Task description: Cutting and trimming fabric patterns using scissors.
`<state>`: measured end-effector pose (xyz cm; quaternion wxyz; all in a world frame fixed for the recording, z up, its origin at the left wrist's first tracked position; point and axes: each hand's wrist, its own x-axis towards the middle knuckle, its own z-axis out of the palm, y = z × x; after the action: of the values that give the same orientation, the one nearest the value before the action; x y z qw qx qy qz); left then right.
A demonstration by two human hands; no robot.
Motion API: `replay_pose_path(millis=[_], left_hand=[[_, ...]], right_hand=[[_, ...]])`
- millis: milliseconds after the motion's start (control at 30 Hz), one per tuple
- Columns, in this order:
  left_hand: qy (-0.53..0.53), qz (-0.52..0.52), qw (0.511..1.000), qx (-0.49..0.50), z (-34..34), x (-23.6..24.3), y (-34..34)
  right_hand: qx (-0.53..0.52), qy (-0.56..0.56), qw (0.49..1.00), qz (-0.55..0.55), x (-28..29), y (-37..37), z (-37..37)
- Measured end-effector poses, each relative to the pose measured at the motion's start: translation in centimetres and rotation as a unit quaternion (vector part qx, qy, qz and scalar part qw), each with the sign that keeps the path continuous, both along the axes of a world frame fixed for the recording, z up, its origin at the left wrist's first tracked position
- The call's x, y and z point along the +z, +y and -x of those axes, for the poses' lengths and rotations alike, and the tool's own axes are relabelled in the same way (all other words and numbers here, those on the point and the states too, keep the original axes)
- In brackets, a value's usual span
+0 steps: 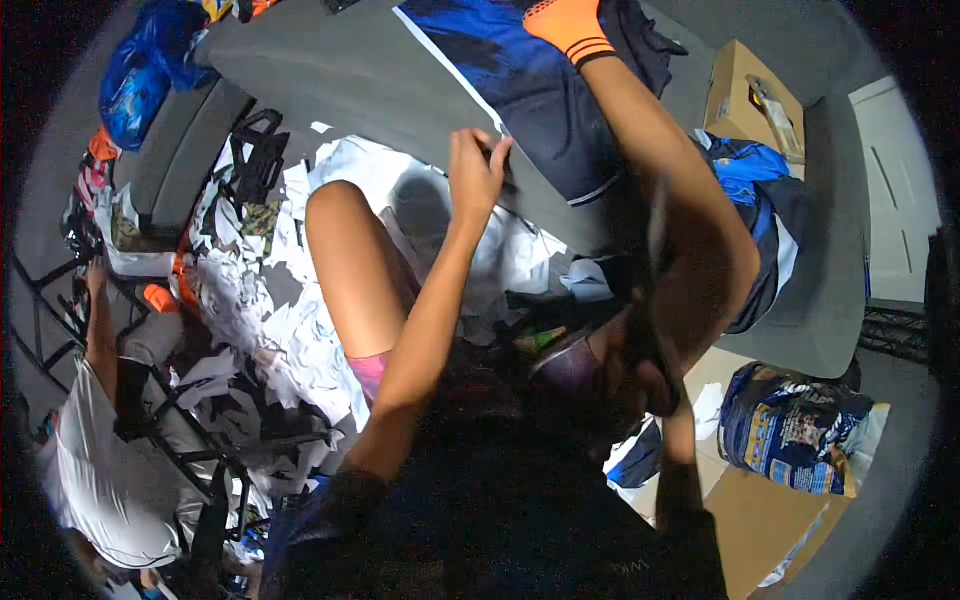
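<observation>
My left hand (475,180) is raised over my lap, its fingers curled and the thumb standing up close to them. It is at the white-edged side of a dark blue garment (560,130) spread on the grey couch. Whatever its fingertips may pinch is too small to make out. Low on the right, in shadow, my right hand (655,388) is beside my thigh. Its fingers are blurred, and a dark smeared strip (657,230) runs above it. My foot in an orange sock (570,28) rests on the garment.
White scraps (310,300) cover the floor at left, where another person in a white shirt (110,460) sits by a black metal frame (190,440). A blue plastic bag (145,80) lies at far left. Cardboard box (735,85), blue-black clothing (765,220) and a printed bag (790,430) are at right.
</observation>
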<state>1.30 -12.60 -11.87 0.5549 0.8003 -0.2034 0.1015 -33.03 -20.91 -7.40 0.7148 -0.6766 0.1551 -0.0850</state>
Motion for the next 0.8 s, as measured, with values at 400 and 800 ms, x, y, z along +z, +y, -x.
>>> replay_pose_path(millis=[400,800], left_hand=[[0.225,0.003,0.951,-0.213,2.3,-1.2,3.4],[0.273,-0.074,0.919,-0.276,1.3,-0.8,4.7]], right_hand=[[0.180,0.199,0.959,0.085,3.9,-3.5,-15.6],[0.179,0.212,0.945,0.172,2.9,-3.4,-18.4]])
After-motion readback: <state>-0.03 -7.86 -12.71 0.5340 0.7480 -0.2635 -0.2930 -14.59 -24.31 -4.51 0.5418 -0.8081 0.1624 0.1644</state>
